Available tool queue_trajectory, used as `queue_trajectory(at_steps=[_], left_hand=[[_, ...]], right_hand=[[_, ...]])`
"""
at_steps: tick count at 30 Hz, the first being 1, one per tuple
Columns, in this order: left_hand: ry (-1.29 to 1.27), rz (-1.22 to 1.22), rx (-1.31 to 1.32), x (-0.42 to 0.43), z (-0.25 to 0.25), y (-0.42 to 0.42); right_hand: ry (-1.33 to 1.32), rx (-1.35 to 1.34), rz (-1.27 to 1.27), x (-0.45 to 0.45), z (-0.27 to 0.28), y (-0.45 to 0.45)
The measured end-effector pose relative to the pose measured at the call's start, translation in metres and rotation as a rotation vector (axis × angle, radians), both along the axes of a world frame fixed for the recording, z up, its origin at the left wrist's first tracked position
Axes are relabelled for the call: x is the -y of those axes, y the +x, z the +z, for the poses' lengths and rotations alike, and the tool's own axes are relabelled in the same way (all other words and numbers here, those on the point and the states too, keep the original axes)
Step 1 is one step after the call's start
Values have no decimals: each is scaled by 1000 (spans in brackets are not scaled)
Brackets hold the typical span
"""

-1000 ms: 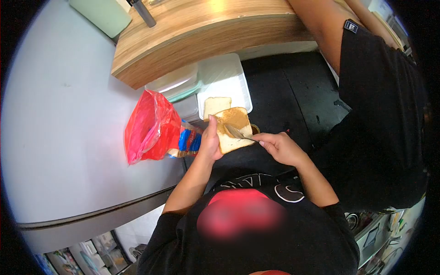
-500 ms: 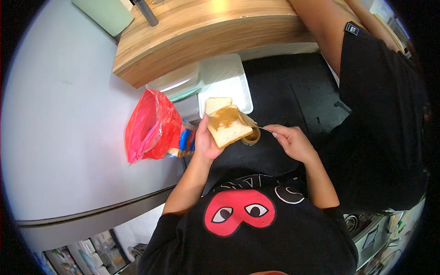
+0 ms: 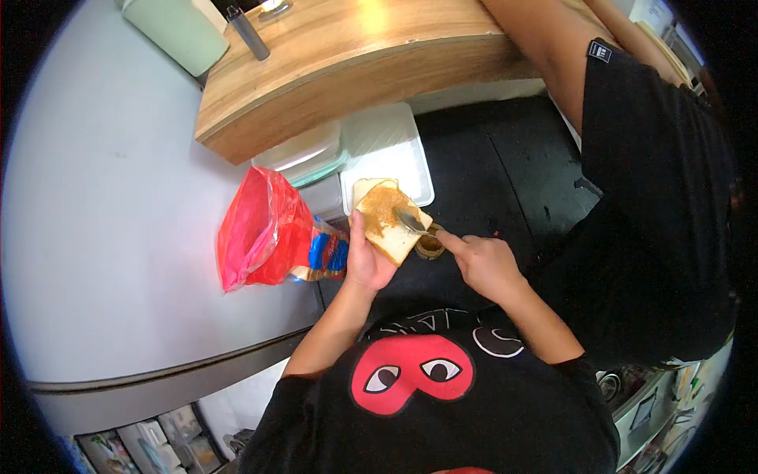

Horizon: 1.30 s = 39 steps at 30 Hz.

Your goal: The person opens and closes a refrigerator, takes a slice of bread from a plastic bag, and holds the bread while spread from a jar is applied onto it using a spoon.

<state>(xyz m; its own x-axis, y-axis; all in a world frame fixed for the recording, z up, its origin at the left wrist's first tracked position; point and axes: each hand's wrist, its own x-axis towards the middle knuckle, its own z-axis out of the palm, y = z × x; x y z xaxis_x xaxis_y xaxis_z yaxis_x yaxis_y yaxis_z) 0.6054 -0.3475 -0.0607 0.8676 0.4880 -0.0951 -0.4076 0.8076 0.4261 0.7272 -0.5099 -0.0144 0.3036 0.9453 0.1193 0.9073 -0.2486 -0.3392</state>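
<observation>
My left hand (image 3: 369,259) is closed on a slice of bread (image 3: 397,243), holding it tilted up, with brown spread over its upper part. In my right hand (image 3: 483,263) is a spoon (image 3: 410,221), its bowl pressed to the spread side of the slice. Just behind and below the spoon stands an open jar (image 3: 430,243) with brown spread inside, partly hidden by the slice and my right hand. Another bread slice (image 3: 365,188) shows behind the held one, by the edge of a white tray (image 3: 423,170).
A red plastic bread bag (image 3: 268,229) lies open left of my left hand. Clear containers (image 3: 304,154) stand below a wooden shelf (image 3: 355,75). Another person's arm and black sleeve (image 3: 632,126) are close on my right. The counter (image 3: 482,158) is black.
My right hand has moved left, bringing the spoon from the slice's right edge onto its face. The slice has turned in my left hand, and the spread covers more of its left side.
</observation>
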Motion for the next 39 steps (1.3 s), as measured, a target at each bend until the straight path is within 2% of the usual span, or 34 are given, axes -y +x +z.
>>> queue_trajectory(at_steps=[5,8,11,12,15,19,24,31,39], left_hand=[[24,36,-76,-1,-6,5],[50,65,-142,-3,-8,8],[47,51,-115,-5,-3,7],[37,34,-93,-7,0,6],[19,47,-119,-9,3,2],[24,12,-105,-10,1,-1],[116,51,-157,-7,3,-1],[98,64,-106,-6,2,6],[-10,55,-61,-12,-9,12]], right_hand=[[7,-17,52,-2,0,-4],[213,-281,126,-1,-22,4],[-31,-831,16,1,-1,12],[176,-804,79,3,-3,11],[322,-509,-21,2,12,17],[232,-158,-30,0,2,27],[82,-15,-51,-6,8,14],[64,6,60,-10,-2,-12],[78,-336,136,-7,-5,-10]])
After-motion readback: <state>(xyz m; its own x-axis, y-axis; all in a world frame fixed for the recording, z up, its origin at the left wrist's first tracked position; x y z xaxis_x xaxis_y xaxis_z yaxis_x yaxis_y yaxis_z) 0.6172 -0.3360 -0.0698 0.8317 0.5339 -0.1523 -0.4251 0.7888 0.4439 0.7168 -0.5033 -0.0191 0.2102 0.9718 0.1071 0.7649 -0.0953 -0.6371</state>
